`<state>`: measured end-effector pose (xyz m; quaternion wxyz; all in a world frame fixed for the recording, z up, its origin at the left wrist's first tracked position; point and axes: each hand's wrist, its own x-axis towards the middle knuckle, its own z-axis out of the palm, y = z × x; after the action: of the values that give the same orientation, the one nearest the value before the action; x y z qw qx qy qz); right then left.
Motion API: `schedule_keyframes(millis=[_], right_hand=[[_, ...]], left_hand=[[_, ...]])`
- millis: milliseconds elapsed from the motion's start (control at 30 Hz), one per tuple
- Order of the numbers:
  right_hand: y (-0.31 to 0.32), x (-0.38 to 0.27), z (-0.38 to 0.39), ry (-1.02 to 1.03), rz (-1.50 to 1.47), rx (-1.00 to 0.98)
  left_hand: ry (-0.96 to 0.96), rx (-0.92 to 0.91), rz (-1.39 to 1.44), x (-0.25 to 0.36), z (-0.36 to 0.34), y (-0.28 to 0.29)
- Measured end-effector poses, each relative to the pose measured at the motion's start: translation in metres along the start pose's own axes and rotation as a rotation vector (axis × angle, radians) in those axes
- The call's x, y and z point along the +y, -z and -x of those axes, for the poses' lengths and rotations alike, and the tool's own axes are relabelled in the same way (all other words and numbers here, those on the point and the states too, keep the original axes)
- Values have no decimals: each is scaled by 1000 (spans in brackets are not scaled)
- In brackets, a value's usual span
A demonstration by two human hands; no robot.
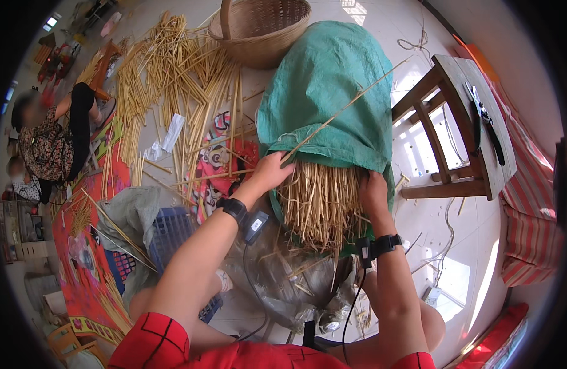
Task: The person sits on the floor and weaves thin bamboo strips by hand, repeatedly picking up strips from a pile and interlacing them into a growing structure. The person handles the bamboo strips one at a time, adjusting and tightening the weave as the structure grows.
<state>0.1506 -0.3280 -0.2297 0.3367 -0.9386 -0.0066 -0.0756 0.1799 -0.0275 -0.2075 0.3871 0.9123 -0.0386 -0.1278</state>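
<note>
My left hand (270, 172) is closed on the rim of the green woven sack (323, 80), beside a long thin straw (345, 106) that slants up across the sack. A dense bundle of straw stalks (317, 209) shows out of the sack's open end, between my hands. My right hand (373, 190) grips the sack's edge at the right of the bundle, its fingertips partly hidden.
A wicker basket (259, 43) stands behind the sack. Loose stalks (160, 61) lie at the upper left. A wooden stool (449, 187) with pruning shears (495, 129) is on the right. A blue crate (173, 237) lies left. Two other people (50, 141) are at far left.
</note>
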Motion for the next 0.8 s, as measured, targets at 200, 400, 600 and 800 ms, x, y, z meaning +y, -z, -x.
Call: schedule_keyframes(millis=[200,400,600,800], right_hand=[[9,-71,86,164,128,289],[-27,-91,166,-503,96,-99],[-68,-60,167,-720,65,-297],[-103,-13,166,-723,183,-347]], left_hand=[[-125,238,7,-1,69,-1],[-58,358,-101,-17,107,-16],[345,232,-160,-43,135,-29],[179,146,-208,-77,140,-47]])
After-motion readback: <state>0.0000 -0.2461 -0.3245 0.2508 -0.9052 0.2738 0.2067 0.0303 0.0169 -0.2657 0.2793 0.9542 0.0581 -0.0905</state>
